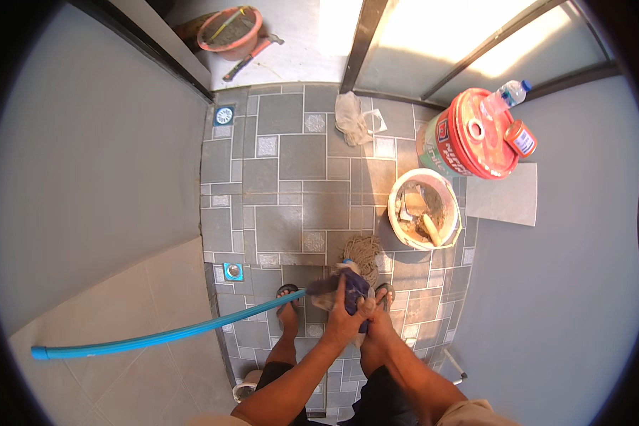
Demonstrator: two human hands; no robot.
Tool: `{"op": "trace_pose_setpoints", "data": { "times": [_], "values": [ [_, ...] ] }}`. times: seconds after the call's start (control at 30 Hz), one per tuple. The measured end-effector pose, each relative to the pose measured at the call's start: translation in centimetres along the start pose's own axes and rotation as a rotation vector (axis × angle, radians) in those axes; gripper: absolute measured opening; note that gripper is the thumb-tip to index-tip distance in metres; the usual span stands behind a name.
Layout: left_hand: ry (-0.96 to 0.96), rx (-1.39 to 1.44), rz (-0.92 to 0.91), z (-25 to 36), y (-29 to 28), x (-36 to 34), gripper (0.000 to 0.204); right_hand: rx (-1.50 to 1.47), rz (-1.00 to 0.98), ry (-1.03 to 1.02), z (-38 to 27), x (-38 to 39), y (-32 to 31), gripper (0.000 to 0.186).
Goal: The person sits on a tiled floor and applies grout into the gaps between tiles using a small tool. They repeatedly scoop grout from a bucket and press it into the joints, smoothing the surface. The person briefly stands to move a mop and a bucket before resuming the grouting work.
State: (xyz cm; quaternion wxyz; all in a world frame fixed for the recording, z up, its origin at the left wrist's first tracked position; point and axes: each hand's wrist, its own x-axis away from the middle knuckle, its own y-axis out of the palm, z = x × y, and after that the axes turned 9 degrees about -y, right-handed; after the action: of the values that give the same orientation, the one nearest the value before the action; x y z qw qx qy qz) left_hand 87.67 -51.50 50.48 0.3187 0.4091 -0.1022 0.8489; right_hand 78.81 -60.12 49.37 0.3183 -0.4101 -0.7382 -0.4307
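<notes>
Both my hands meet low in the middle, above the floor between my sandalled feet. My left hand is closed on a dark purple cloth, and my right hand grips its other side. Thin clear plastic hangs around the bundle. A long light-blue pole slants in from the left and ends behind the cloth. Just beyond my hands, a stringy beige mop head rests on the tiles. Whether pole and mop head join is hidden by the cloth.
Ahead right stands a white bucket holding mortar and tools. Behind it, a red-lidded paint pail carries a plastic bottle and an orange-red can. Past the doorway lie a mortar-filled basin and a hammer. Walls flank both sides.
</notes>
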Motion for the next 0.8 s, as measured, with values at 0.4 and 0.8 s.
{"op": "trace_pose_setpoints", "data": {
  "times": [0.4,0.8],
  "values": [
    [-0.338,0.29,0.171,0.4,1.6,3.9,0.032,0.446,0.132,-0.116,-1.1,11.1,4.5,0.041],
    [0.042,-0.2,0.236,7.0,7.2,5.6,0.047,0.623,0.019,-0.728,-5.7,17.0,0.6,0.037]
  ]
}}
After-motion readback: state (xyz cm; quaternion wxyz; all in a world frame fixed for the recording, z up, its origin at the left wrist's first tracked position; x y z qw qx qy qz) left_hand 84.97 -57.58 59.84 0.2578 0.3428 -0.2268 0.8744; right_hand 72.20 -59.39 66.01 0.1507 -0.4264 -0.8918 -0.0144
